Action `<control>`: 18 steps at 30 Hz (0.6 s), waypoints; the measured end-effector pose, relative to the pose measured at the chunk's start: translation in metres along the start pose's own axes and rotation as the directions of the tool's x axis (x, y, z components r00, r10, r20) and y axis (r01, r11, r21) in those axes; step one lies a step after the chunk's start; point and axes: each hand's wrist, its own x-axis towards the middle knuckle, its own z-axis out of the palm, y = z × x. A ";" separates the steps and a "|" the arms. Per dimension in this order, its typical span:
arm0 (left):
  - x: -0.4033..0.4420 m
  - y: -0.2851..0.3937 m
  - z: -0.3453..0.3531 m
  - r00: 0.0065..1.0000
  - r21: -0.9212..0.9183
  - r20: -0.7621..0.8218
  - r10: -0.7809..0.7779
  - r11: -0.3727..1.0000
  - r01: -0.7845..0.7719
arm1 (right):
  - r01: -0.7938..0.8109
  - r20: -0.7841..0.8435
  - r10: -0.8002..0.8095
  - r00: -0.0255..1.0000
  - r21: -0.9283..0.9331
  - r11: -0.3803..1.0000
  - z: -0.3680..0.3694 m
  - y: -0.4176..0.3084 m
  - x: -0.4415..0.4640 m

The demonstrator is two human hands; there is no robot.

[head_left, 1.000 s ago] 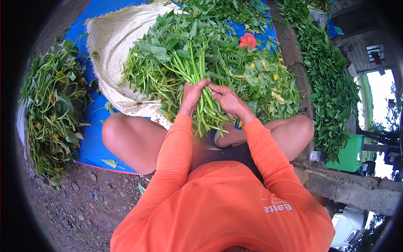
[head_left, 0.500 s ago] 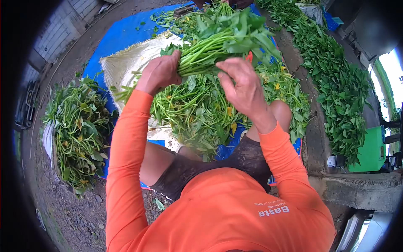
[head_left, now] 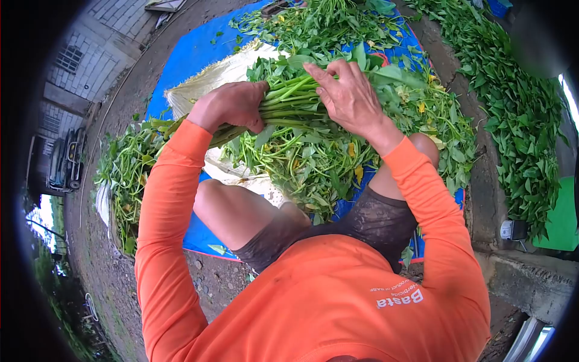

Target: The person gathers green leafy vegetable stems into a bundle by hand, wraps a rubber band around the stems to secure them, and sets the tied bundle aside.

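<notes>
My left hand point(head_left: 232, 105) is wrapped round the stems of a leafy green bunch point(head_left: 292, 99), held sideways above the pile. The cut stem ends stick out to the left of that hand. My right hand point(head_left: 347, 96) lies against the top right part of the bunch, index finger stretched out and fingers partly apart. Under the bunch lies a loose pile of greens point(head_left: 313, 163) with some yellow leaves, between my legs and beyond.
A cream sack point(head_left: 211, 78) lies on the blue tarp point(head_left: 199, 45). Another heap of greens point(head_left: 123, 175) is at the left, and a long row of leafy bundles point(head_left: 512, 114) runs along the right. A green container point(head_left: 561, 217) stands at the far right.
The bunch has gone from upright between both hands to lying sideways in my left hand. My right hand let go of the stems and moved up to the leafy side.
</notes>
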 end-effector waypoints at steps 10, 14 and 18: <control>0.002 -0.009 -0.017 0.983 -0.246 0.178 -0.044 0.965 0.087 | -0.233 0.209 0.182 0.961 0.252 0.939 0.028 0.021 -0.036; 0.002 -0.023 -0.011 0.997 -0.125 0.078 -0.025 0.992 0.035 | -0.505 0.426 0.350 0.834 0.336 0.795 0.052 0.048 -0.042; -0.023 -0.001 -0.033 0.993 -0.147 0.117 -0.001 0.989 0.018 | -0.651 0.593 0.334 0.733 0.467 0.599 0.054 0.070 -0.028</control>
